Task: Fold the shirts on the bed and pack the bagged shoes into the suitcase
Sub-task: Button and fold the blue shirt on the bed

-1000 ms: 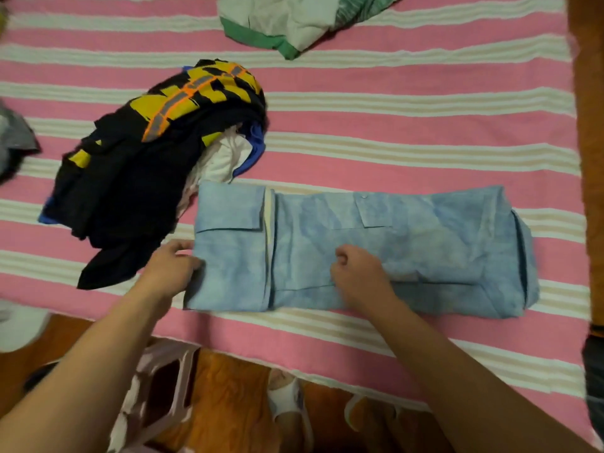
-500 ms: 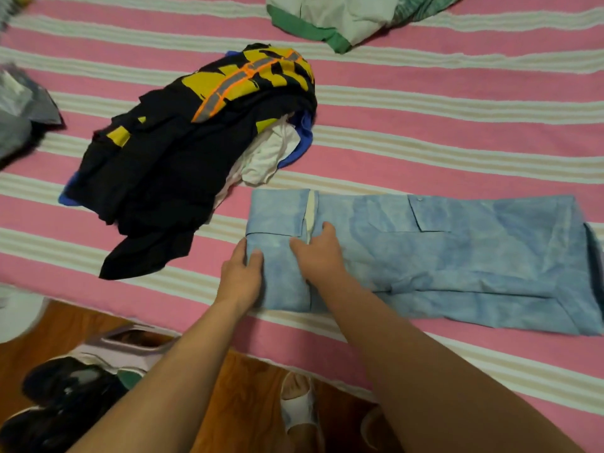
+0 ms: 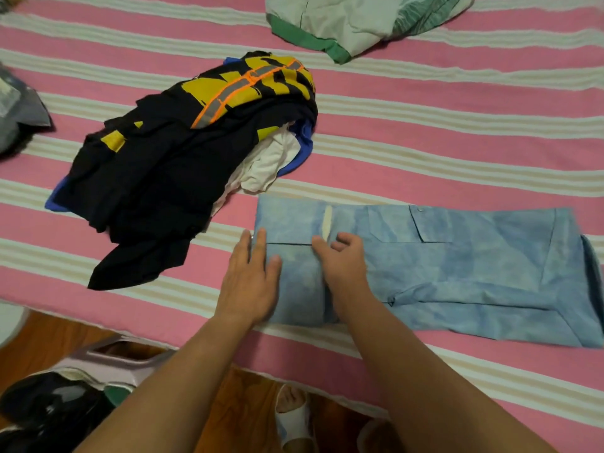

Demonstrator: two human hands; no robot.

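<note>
- A light blue tie-dye shirt (image 3: 441, 273), folded into a long band, lay across the near side of the pink-and-cream striped bed (image 3: 457, 158).
- The left hand (image 3: 250, 282) pressed flat on the shirt's left end, fingers (image 3: 260, 243) straight and spread.
- The right hand (image 3: 343, 259) rested just beside it with fingers curled, perhaps pinching fabric.
- A black-and-yellow heap of clothes (image 3: 183, 165) sat nearby.
</note>
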